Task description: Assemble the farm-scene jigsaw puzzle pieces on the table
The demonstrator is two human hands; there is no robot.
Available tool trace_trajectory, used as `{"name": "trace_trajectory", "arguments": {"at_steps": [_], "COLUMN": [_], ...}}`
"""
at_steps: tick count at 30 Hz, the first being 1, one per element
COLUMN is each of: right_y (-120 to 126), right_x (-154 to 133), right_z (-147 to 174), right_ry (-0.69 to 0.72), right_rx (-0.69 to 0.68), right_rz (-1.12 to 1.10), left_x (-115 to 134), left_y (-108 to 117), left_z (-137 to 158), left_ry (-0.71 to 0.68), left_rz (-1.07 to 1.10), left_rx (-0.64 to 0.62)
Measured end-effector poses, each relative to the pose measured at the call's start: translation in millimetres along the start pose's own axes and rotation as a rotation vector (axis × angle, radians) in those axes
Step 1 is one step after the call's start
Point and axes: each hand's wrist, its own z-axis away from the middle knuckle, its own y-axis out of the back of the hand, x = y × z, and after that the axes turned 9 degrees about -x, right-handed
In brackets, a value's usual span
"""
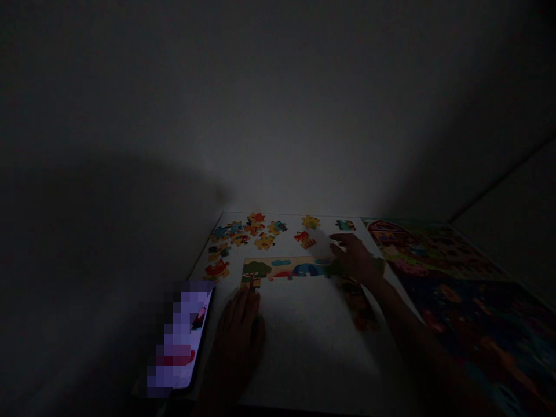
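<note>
A partly joined jigsaw puzzle (256, 269) lies on the white table, with a top row and pieces running down both sides. My left hand (238, 321) rests flat, its fingertips at the lower end of the left side, just below the printed tree. My right hand (353, 255) reaches over the top right corner of the puzzle, hiding part of it. Its fingers are stretched out and apart, with nothing seen between them. Nearest to those fingers are a red and yellow puzzle piece (304, 239) and a green-blue puzzle piece (346, 225).
Loose puzzle pieces (238, 237) are scattered at the back left, with a yellow-green piece (311, 221) near the wall. A lit phone or tablet (185, 341), partly blurred, lies at the left edge. Colourful picture sheets (460, 307) cover the right side. The room is dim.
</note>
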Motion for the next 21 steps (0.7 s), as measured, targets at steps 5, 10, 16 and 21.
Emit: {"name": "trace_trajectory", "arguments": {"at_steps": [5, 10, 16, 21], "right_y": [-64, -113, -132, -133], "right_x": [-107, -163, -161, -136], "right_z": [-59, -103, -117, -124], "right_ry": [0.227, 0.106, 0.041, 0.026], "right_rx": [-0.329, -0.367, -0.325, -0.329], "right_rz": [0.052, 0.221, 0.213, -0.193], "left_x": [2, 2, 3, 4], "left_y": [3, 5, 6, 10], "left_z": [0, 3, 3, -1], "left_ry": [0.021, 0.045, 0.046, 0.027], "left_rz": [0.005, 0.033, 0.014, -0.017], "left_rx": [-0.006, -0.04, -0.047, -0.05]}}
